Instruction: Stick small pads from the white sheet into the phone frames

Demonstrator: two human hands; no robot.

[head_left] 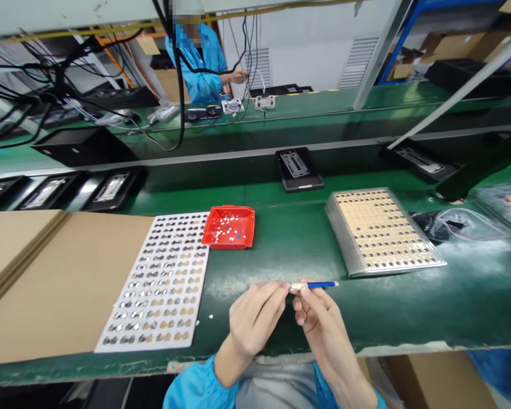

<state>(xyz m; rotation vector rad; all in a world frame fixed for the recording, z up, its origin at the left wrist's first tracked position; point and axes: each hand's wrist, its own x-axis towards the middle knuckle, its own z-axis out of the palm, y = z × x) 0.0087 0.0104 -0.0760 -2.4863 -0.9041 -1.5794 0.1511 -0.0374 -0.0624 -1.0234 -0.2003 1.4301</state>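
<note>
My right hand (323, 318) pinches a slim pen-shaped tool (321, 284), blue at its far end and pale near the fingers, held level above the green bench. At the tool's pale tip, the fingers of my left hand (258, 315) are pressed together; whatever they hold there is too small to make out. Left of the hands lies a white tray (199, 295) with rows of small dark and tan bow-shaped parts. Behind it, a red bin (230, 243) contains scattered white and blue bits. On the right is a stack of clear trays (343, 238) with rows of small dark parts.
Brown cardboard (97, 267) covers the bench at left. Black trays with metal frames line the back, one tray (300, 169) near the middle. Cables (179, 85) hang at upper left. Across the bench, another person (204, 62) in blue works. A slanted pole (460, 91) crosses upper right.
</note>
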